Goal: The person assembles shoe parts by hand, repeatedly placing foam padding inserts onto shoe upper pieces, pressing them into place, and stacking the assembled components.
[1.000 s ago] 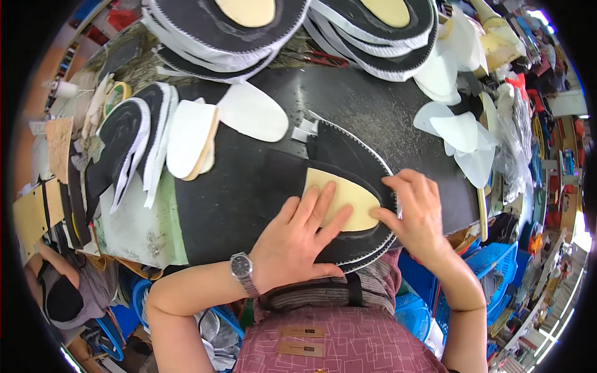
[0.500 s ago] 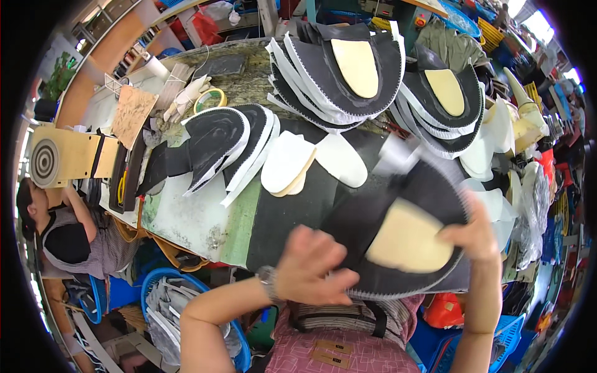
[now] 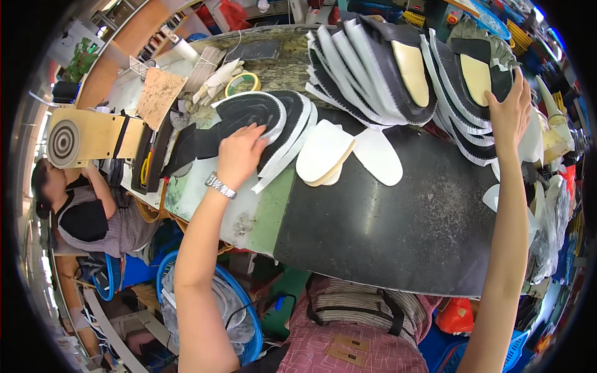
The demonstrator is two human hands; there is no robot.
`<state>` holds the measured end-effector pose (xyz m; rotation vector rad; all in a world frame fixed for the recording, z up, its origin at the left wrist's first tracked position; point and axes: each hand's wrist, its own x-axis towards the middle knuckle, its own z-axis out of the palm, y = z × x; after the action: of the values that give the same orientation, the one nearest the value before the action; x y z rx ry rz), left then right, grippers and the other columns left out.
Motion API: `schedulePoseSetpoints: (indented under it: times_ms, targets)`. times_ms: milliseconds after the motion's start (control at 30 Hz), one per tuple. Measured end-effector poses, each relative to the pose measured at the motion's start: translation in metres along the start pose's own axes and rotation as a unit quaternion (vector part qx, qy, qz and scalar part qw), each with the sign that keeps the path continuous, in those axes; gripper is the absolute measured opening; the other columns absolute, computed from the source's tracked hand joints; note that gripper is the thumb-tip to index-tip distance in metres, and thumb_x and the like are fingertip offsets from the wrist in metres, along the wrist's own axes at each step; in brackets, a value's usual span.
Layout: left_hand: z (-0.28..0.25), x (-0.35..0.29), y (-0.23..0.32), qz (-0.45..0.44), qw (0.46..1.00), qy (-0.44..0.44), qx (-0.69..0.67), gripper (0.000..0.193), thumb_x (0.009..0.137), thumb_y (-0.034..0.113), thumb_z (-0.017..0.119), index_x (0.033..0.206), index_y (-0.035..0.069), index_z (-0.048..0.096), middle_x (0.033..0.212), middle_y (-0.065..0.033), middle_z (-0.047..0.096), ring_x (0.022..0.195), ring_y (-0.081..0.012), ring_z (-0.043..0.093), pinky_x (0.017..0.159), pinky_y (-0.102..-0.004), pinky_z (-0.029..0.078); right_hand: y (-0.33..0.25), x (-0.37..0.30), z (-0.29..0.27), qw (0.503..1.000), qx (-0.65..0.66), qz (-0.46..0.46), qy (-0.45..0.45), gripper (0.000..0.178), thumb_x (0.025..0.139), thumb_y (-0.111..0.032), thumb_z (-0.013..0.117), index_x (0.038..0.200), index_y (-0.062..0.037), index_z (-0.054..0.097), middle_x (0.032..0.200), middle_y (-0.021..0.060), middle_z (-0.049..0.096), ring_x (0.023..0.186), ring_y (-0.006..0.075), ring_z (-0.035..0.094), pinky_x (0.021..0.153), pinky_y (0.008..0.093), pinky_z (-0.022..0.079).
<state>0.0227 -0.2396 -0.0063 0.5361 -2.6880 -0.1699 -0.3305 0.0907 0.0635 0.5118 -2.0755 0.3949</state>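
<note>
My left hand (image 3: 241, 155), wearing a metal-band watch, closes its fingers on the rim of a black shoe upper (image 3: 233, 115) with a white border, top of the left pile. My right hand (image 3: 511, 112) grips the outer edge of another black shoe upper (image 3: 461, 78) on the far-right pile, thumb beside its cream toe-shaped pad (image 3: 476, 78). Between them a larger pile of black uppers (image 3: 373, 68) with white notched edges fans out, a cream pad (image 3: 411, 71) on top. White rounded pads (image 3: 323, 152) lie in front, one white pad (image 3: 380, 158) apart from the others.
A dark mat (image 3: 385, 236) covers the near table. Yellow tape (image 3: 242, 82) and a brown board (image 3: 160, 97) lie at the back left. A blue basket (image 3: 252, 332) of scraps stands below the table. Another person (image 3: 87, 217) sits at the left. Plastic bags (image 3: 547, 224) hang at the right.
The upper with the cream pad has gone from the near mat to the far-right pile with my right hand. My left hand has moved up and left onto the left pile. The view has shifted.
</note>
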Motion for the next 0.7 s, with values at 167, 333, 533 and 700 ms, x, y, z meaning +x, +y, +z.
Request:
schedulePoseSetpoints:
  times_ms: [167, 333, 533, 700]
  targets:
    - [-0.03, 0.004, -0.011, -0.198, 0.974, 0.105, -0.041, 0.024, 0.088, 0.025, 0.057, 0.101, 0.008, 0.066, 0.072, -0.0135, 0.064, 0.062, -0.0313, 0.061, 0.057, -0.0377, 0.047, -0.098, -0.061, -0.063, 0.884, 0.352, -0.069, -0.301, 0.027, 0.077, -0.027, 0.069, 0.088, -0.0044, 0.061, 0.08, 0.0109, 0.063, 0.074, 0.0286, 0.063, 0.067, 0.0398, 0.049]
    - [-0.079, -0.042, 0.09, -0.025, 0.951, 0.289, 0.106, 0.022, 0.087, 0.016, 0.057, 0.103, 0.004, 0.066, 0.079, -0.0114, 0.066, 0.054, -0.0255, 0.056, 0.051, -0.0345, 0.044, -0.111, -0.107, -0.054, 0.85, 0.15, -0.026, -0.505, 0.037, 0.074, -0.037, 0.068, 0.082, -0.0026, 0.058, 0.077, 0.0152, 0.064, 0.077, 0.0304, 0.064, 0.067, 0.0412, 0.05]
    - [-0.024, -0.099, 0.223, 0.4, 0.903, 0.015, -0.154, 0.033, 0.075, 0.016, 0.06, 0.102, -0.002, 0.064, 0.096, -0.0195, 0.065, 0.081, -0.0257, 0.065, 0.066, -0.0293, 0.054, -0.063, -0.117, -0.054, 0.758, 0.362, 0.1, -0.534, 0.022, 0.071, -0.021, 0.063, 0.076, -0.0006, 0.055, 0.071, 0.0155, 0.059, 0.066, 0.0267, 0.057, 0.063, 0.0374, 0.045]
    - [0.009, -0.103, 0.267, 0.332, 0.891, -0.139, -0.275, 0.046, 0.08, 0.038, 0.061, 0.1, -0.003, 0.061, 0.098, -0.0171, 0.063, 0.092, -0.0281, 0.059, 0.079, -0.0353, 0.049, 0.013, -0.134, -0.12, 0.904, 0.325, -0.012, -0.278, 0.022, 0.066, 0.001, 0.065, 0.082, -0.0025, 0.05, 0.084, 0.013, 0.06, 0.071, 0.0279, 0.057, 0.064, 0.0364, 0.046]
